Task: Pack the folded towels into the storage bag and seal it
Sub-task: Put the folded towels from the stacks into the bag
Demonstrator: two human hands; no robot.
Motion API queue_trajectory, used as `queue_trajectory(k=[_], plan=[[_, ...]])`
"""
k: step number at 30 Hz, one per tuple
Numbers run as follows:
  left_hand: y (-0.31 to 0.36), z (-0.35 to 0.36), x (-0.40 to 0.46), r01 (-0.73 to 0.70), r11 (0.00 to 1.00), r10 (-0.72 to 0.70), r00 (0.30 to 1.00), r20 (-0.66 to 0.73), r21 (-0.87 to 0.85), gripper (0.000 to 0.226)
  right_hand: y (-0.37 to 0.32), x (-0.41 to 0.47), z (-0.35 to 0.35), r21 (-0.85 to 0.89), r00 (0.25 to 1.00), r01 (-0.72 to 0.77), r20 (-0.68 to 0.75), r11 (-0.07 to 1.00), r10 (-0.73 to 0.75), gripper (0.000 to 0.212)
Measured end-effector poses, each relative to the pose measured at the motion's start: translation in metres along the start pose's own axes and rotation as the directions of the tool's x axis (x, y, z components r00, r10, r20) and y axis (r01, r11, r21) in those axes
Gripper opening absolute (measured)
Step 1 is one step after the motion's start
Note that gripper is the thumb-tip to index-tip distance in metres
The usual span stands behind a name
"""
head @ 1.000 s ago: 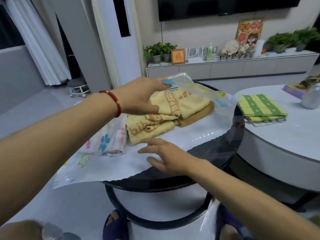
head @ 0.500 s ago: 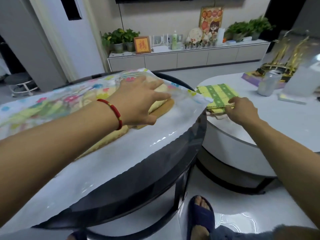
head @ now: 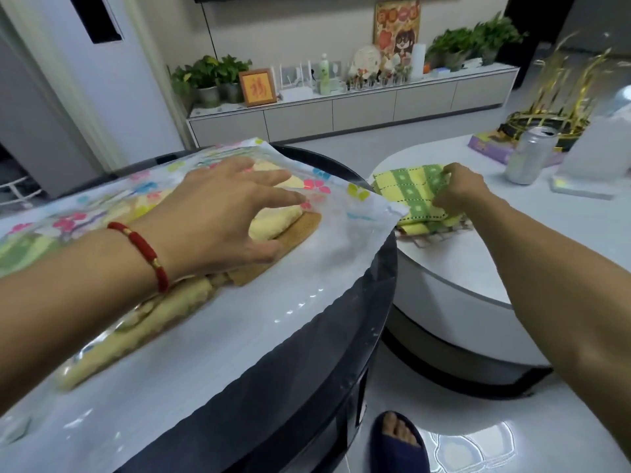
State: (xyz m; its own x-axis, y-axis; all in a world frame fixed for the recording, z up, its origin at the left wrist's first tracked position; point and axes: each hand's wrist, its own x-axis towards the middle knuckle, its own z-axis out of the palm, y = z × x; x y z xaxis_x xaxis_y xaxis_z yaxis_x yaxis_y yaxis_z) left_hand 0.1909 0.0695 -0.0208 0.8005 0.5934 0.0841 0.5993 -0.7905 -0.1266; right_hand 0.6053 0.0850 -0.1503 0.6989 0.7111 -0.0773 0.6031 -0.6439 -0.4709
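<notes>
Two yellow towels (head: 273, 220) already lie inside the clear flowered storage bag (head: 341, 240) on the dark bench (head: 341, 353), directly under the left hand (head: 218, 220), whose grip is spread wide and presses flat on the plastic. The right hand (head: 461, 189) reaches across to the white bench (head: 478, 268), grip pinched on the green checked towel (head: 409, 192). That towel remains to be packed; sealing looks not yet done.

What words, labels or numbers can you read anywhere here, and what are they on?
"福", one orange character, on the small framed picture on the low cabinet.
Poster against the wall: top characters too blurred to read.
Silver can: no legible label.
Storage bag: flower prints only, no text.
</notes>
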Motion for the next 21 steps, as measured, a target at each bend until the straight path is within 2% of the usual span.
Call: queue_trajectory(k=[1, 2, 3, 5, 7, 11, 13, 15, 18, 19, 21], plan=[[0.000, 0.000, -0.001, 0.000, 1.000, 0.000, 1.000, -0.005, -0.003, 0.071, 0.000, -0.002, -0.010, 0.068, 0.995, -0.030, 0.092, 0.997, 0.023, 0.069], [-0.001, -0.001, -0.002, -0.001, 1.000, 0.001, 1.000, -0.012, -0.011, 0.069, 0.002, -0.007, -0.020, 0.179, 0.978, -0.082, 0.204, 0.980, 0.045, 0.061], [-0.002, -0.002, -0.005, -0.001, 1.000, 0.000, 1.000, -0.022, -0.025, 0.067, 0.005, -0.015, -0.029, 0.327, 0.944, -0.168, 0.324, 0.930, 0.057, 0.044], [-0.007, -0.005, -0.012, 0.010, 0.998, -0.012, 0.999, -0.037, -0.058, 0.063, 0.015, -0.038, -0.043, 0.554, 0.889, -0.328, 0.456, 0.765, 0.051, 0.018], [-0.011, -0.010, -0.023, 0.036, 0.997, -0.038, 0.999, -0.027, -0.061, 0.059, 0.026, -0.069, -0.057, 0.689, 0.870, -0.405, 0.492, 0.601, 0.023, 0.022], [-0.016, -0.016, -0.061, 0.092, 0.996, -0.092, 0.996, 0.005, -0.012, 0.050, 0.040, -0.151, -0.080, 0.839, 0.868, -0.395, 0.474, 0.373, -0.146, 0.031], [-0.021, -0.018, -0.083, 0.141, 0.989, -0.143, 0.989, 0.028, 0.037, 0.046, 0.045, -0.191, -0.086, 0.855, 0.863, -0.363, 0.458, 0.371, -0.213, 0.045], [-0.029, -0.024, -0.106, 0.195, 0.977, -0.201, 0.978, 0.058, 0.091, 0.046, 0.045, -0.228, -0.089, 0.839, 0.830, -0.338, 0.480, 0.427, -0.286, 0.054], [-0.041, -0.034, -0.137, 0.260, 0.955, -0.274, 0.958, 0.088, 0.142, 0.055, 0.025, -0.276, -0.089, 0.799, 0.722, -0.288, 0.543, 0.527, -0.428, 0.070], [-0.043, -0.038, -0.140, 0.279, 0.949, -0.293, 0.952, 0.086, 0.149, 0.058, 0.015, -0.285, -0.087, 0.791, 0.683, -0.265, 0.558, 0.552, -0.471, 0.070], [-0.049, -0.051, -0.150, 0.300, 0.937, -0.314, 0.948, 0.052, 0.178, 0.063, -0.015, -0.305, -0.079, 0.780, 0.568, -0.232, 0.594, 0.582, -0.570, 0.056]])
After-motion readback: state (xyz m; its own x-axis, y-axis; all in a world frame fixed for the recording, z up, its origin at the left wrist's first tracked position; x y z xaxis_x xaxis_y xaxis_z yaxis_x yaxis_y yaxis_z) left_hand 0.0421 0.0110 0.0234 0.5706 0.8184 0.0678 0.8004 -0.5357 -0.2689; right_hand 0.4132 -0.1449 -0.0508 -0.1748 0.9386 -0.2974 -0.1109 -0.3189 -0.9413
